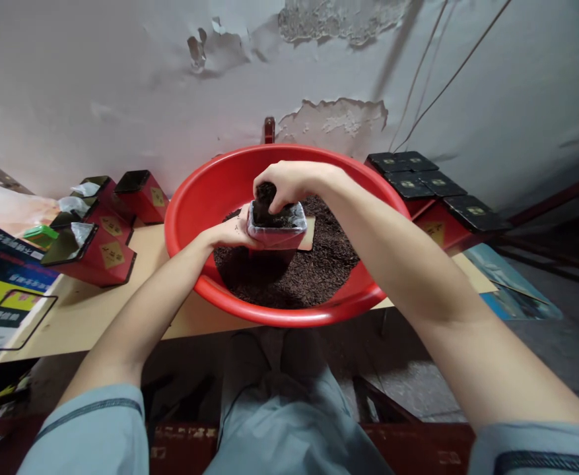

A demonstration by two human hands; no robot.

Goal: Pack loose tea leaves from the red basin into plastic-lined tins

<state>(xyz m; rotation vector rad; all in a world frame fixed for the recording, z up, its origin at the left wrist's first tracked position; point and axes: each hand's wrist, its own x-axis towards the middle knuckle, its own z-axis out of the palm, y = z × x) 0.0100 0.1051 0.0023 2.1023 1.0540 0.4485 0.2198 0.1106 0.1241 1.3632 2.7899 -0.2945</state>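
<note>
A big red basin (289, 318) holds a heap of dark, dry tea leaves (289, 284). Above the heap, my left hand (237, 231) grips a red tin (282, 239) by its left side; the tin is lined with a clear plastic bag whose edge folds over the rim. My right hand (289, 185) curls over the tin's mouth, fingers closed on a clump of tea leaves (266, 192). More dark leaves show inside the tin, just below the fingers. A few leaf bits stick to my left wrist.
Several open red tins (113, 254), some with plastic liners, stand on the table (195, 323) left of the basin. Several tins with black lids (432, 178) are grouped at right. A peeling wall (220, 99) rises behind.
</note>
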